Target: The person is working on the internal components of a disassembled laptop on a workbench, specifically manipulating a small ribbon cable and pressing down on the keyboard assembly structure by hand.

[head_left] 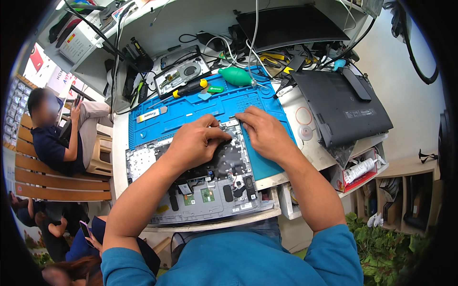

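An opened laptop chassis (217, 198) lies near the desk's front edge, partly on a blue repair mat (265, 164), its black inner plate, boards and silver frame showing. My left hand (198, 143) is over its upper middle with fingers bent into a pinch; what they hold is too small to make out. My right hand (260, 131) has its fingers bent together on the chassis's upper right corner. A yellow-handled screwdriver (188, 88), green blower bulb (234, 76), small green tool (215, 89) and pale pry tool (150, 113) lie behind my hands.
A dark closed laptop (341, 112) sits at the right, above a red box (358, 167). Cables, tools and an opened device (181, 71) crowd the back below a shelf (95, 57). A seated person (57, 136) holds a phone at the left; other people (78, 243) sit at lower left.
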`<action>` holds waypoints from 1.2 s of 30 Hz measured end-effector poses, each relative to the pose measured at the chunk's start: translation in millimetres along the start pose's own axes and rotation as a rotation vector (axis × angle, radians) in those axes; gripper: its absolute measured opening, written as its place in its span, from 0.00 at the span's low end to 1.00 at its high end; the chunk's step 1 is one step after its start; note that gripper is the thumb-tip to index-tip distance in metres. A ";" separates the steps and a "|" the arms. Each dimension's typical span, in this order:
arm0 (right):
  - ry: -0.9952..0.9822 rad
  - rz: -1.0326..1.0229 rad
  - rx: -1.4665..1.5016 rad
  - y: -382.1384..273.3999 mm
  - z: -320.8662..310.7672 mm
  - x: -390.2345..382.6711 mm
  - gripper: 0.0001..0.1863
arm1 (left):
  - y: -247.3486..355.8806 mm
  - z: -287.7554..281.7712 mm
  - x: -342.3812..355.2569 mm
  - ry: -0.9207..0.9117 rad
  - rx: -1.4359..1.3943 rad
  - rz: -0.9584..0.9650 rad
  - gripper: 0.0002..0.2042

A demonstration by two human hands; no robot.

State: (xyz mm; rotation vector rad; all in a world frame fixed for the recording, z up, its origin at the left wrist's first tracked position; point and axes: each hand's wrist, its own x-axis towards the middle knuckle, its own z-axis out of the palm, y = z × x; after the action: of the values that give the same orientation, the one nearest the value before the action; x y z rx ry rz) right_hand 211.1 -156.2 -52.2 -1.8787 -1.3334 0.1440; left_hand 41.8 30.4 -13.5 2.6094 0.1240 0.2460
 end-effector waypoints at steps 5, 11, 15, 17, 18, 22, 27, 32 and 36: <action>0.005 -0.004 -0.002 -0.4 0.7 -0.3 0.16 | -3.8 -1.4 6.3 -0.024 0.060 0.078 0.15; 0.010 0.006 -0.009 -0.7 1.2 -0.3 0.16 | -4.5 -11.6 17.8 -0.099 0.163 0.176 0.20; 0.004 0.009 -0.009 -1.0 2.0 0.6 0.16 | -16.3 -13.0 26.6 -0.111 0.208 0.318 0.22; 0.011 0.003 -0.005 0.6 2.9 0.8 0.16 | -18.9 -17.8 33.2 -0.147 0.207 0.354 0.22; 0.012 0.002 -0.002 0.9 3.1 0.9 0.16 | -21.4 -18.7 36.4 -0.146 0.204 0.395 0.22; 0.024 0.005 0.015 1.3 2.9 1.3 0.16 | -25.4 -23.9 49.0 -0.173 0.203 0.508 0.24; 0.023 0.017 0.030 0.7 3.2 1.2 0.16 | -31.1 -25.2 58.1 -0.240 0.202 0.536 0.24; 0.021 0.032 0.038 -0.4 2.6 1.4 0.15 | -32.6 -26.4 65.4 -0.270 0.179 0.555 0.25; 0.032 0.026 0.035 0.5 4.4 1.1 0.15 | -36.6 -25.1 68.6 -0.279 0.154 0.560 0.25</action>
State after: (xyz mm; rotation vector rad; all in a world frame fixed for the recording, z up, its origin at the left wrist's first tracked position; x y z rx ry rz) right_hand 209.7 -152.9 -55.1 -1.8619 -1.2773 0.1494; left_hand 102.5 83.4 -0.1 2.7448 -0.7165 0.0615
